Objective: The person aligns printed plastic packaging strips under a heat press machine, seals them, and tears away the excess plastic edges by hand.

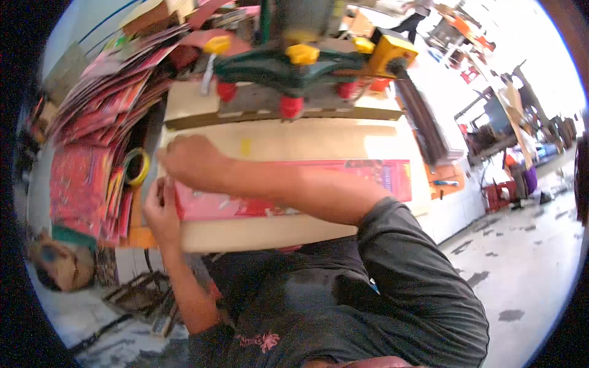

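A red printed sheet [368, 175] lies lengthwise on the pale board [270, 236] in front of me. My right arm reaches across it to the left, covering its middle. At the sheet's left end, my right hand [191, 161] is closed with its fingers curled downward; what they grip is hidden and slightly blurred. Just below it, my left hand [162, 211] is closed at the sheet's left edge, fingers pointing up. The two hands nearly touch. A small yellow mark [246, 146] shows on the board behind my right forearm.
A green machine head [294, 64] with yellow knobs and red feet stands behind the board. Stacked red printed sheets [80, 184] and a yellow tape roll [137, 167] are at left. A yellow box [392, 54] and dark bundle [426, 116] stand at right. A person [417, 15] is far back.
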Demonstrator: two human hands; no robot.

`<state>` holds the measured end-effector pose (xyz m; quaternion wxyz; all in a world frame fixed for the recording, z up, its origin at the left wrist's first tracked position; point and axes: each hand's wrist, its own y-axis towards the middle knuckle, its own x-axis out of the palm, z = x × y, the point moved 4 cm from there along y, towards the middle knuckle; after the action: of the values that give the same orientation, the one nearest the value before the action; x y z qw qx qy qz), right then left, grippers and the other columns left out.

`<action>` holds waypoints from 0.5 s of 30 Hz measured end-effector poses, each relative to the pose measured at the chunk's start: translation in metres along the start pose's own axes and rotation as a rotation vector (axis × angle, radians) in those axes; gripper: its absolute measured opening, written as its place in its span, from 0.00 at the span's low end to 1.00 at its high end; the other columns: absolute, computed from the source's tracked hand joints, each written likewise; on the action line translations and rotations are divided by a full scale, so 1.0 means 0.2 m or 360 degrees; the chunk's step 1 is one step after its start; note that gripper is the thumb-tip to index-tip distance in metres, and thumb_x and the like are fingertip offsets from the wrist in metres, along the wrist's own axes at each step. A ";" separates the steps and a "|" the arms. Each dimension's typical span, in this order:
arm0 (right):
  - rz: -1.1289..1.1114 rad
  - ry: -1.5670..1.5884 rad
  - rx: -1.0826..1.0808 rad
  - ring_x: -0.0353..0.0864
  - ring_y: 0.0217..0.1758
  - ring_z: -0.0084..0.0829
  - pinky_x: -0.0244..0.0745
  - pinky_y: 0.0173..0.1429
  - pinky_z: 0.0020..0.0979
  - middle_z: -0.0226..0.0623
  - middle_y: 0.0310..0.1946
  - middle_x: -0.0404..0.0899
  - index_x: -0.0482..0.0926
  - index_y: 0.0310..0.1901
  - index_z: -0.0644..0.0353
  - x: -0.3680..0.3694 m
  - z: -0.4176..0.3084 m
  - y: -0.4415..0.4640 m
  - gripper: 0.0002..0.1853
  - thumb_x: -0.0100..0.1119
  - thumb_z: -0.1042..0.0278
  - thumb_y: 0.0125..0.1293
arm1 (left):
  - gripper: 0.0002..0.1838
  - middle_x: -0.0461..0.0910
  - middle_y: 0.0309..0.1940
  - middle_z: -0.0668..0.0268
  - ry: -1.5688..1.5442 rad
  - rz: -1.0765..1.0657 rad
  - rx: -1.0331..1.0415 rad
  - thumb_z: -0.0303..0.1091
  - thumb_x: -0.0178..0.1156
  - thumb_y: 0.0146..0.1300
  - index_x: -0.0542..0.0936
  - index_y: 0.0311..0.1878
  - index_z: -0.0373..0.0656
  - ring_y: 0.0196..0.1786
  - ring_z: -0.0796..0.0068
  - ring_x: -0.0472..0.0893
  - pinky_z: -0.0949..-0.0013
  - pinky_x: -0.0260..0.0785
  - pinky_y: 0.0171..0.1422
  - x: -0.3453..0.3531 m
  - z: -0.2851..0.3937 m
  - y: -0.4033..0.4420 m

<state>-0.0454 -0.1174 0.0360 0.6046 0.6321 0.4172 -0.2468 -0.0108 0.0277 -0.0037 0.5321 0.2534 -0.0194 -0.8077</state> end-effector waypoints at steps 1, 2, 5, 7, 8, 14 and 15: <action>0.0011 -0.0037 0.0028 0.87 0.38 0.49 0.83 0.38 0.46 0.48 0.30 0.83 0.79 0.40 0.63 -0.03 0.00 -0.02 0.13 0.67 0.66 0.56 | 0.20 0.81 0.34 0.69 -0.0022 -0.0031 0.0027 0.44 0.59 0.78 0.81 0.48 0.31 0.38 0.82 0.75 0.72 0.71 0.46 0.00 -0.02 0.01; 0.0030 -0.0046 0.0019 0.87 0.38 0.48 0.83 0.38 0.45 0.47 0.31 0.83 0.78 0.41 0.63 -0.05 -0.02 -0.02 0.14 0.67 0.66 0.56 | 0.20 0.81 0.34 0.69 -0.0053 -0.0108 0.0017 0.43 0.58 0.79 0.81 0.48 0.31 0.38 0.82 0.75 0.72 0.70 0.45 -0.01 -0.04 0.02; 0.0028 -0.0035 0.0014 0.87 0.39 0.47 0.83 0.37 0.44 0.45 0.32 0.83 0.75 0.45 0.63 -0.06 -0.03 -0.02 0.16 0.67 0.67 0.57 | 0.18 0.80 0.33 0.69 -0.0016 -0.0163 0.0034 0.42 0.57 0.79 0.81 0.47 0.32 0.37 0.83 0.74 0.73 0.69 0.43 -0.01 -0.03 0.03; -0.0001 -0.0026 0.0023 0.87 0.40 0.47 0.83 0.37 0.44 0.46 0.33 0.83 0.74 0.47 0.63 -0.05 -0.03 -0.03 0.17 0.67 0.67 0.58 | 0.17 0.80 0.33 0.70 0.0037 -0.0146 0.0062 0.41 0.57 0.79 0.80 0.46 0.32 0.36 0.84 0.73 0.74 0.68 0.41 0.01 0.00 0.02; -0.0011 -0.0009 0.0049 0.87 0.40 0.48 0.83 0.37 0.44 0.46 0.33 0.83 0.74 0.47 0.63 -0.05 -0.03 -0.03 0.18 0.66 0.67 0.58 | 0.17 0.79 0.32 0.71 -0.0023 -0.0113 0.0119 0.41 0.58 0.79 0.80 0.45 0.32 0.35 0.85 0.72 0.75 0.67 0.39 0.02 0.02 0.02; -0.0212 0.0170 0.0336 0.88 0.39 0.51 0.82 0.39 0.49 0.51 0.34 0.84 0.75 0.46 0.65 -0.01 0.03 0.00 0.17 0.66 0.67 0.58 | 0.17 0.79 0.29 0.72 -0.0101 -0.0143 0.0079 0.41 0.59 0.79 0.80 0.44 0.33 0.33 0.88 0.71 0.76 0.64 0.35 0.02 0.00 0.02; -0.0220 0.0291 0.0410 0.88 0.39 0.52 0.82 0.40 0.50 0.52 0.34 0.84 0.77 0.43 0.65 -0.01 0.05 0.00 0.16 0.67 0.66 0.57 | 0.17 0.79 0.29 0.72 -0.0037 -0.0155 0.0054 0.41 0.59 0.79 0.80 0.44 0.32 0.32 0.88 0.71 0.75 0.63 0.35 0.01 0.01 0.01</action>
<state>-0.0449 -0.1271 0.0361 0.4596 0.6939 0.4779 -0.2808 -0.0103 0.0240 -0.0016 0.4874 0.2537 -0.0270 -0.8351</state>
